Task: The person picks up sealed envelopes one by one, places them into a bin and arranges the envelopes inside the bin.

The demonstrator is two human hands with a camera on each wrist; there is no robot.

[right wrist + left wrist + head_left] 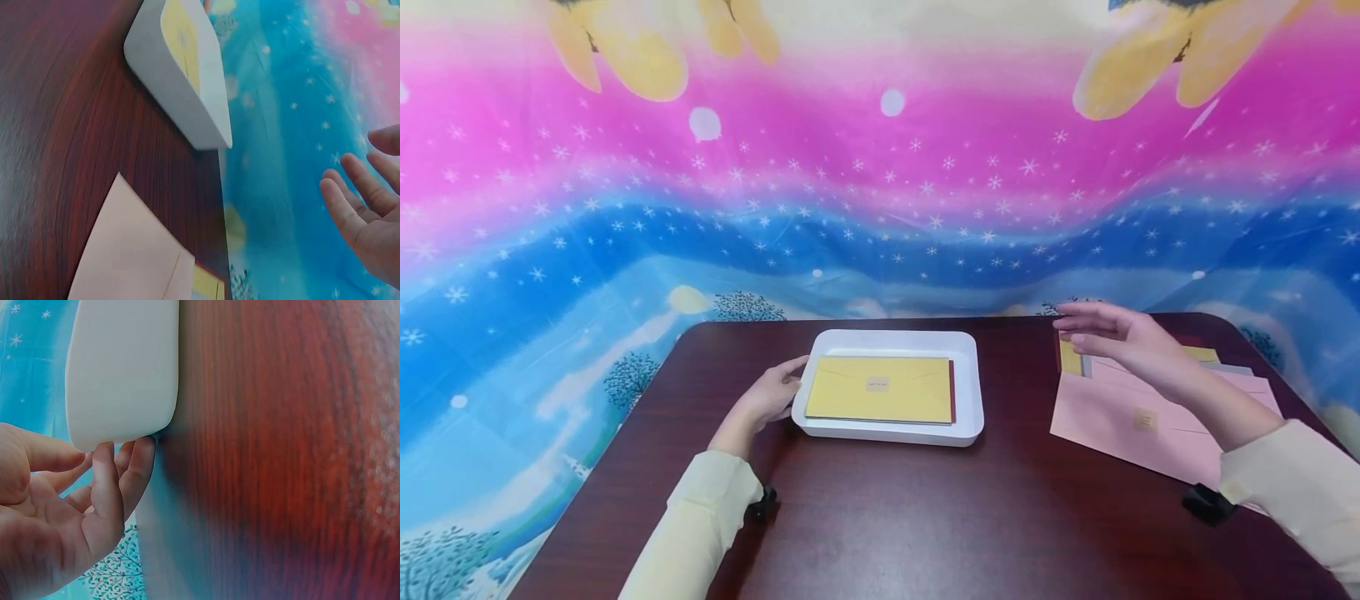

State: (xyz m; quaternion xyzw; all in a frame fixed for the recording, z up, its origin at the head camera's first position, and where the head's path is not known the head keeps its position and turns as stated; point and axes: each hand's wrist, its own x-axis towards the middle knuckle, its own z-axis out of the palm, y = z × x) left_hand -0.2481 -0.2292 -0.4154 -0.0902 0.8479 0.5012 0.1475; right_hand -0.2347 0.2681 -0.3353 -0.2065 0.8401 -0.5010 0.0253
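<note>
A white tray (887, 432) stands on the table, and a yellow envelope (842, 392) with a small tan sticker lies in it. A dark red edge and another edge show from beneath that envelope. My left hand (771, 393) holds the tray's left end. In the left wrist view its thumb is at the rim and its bent fingers (107, 481) touch the end wall. My right hand (1131, 342) hovers with extended fingers over a pile of envelopes on the right, holding nothing. A pink envelope (1105, 417) tops the pile; yellow, grey and dark red ones peek out behind it.
The dark brown wooden table (880, 517) has rounded back corners. Behind it hangs a colourful cloth (880, 192) with snowflakes and trees. A black wrist device (763, 503) sits at the left cuff, and another black device (1208, 505) at the right.
</note>
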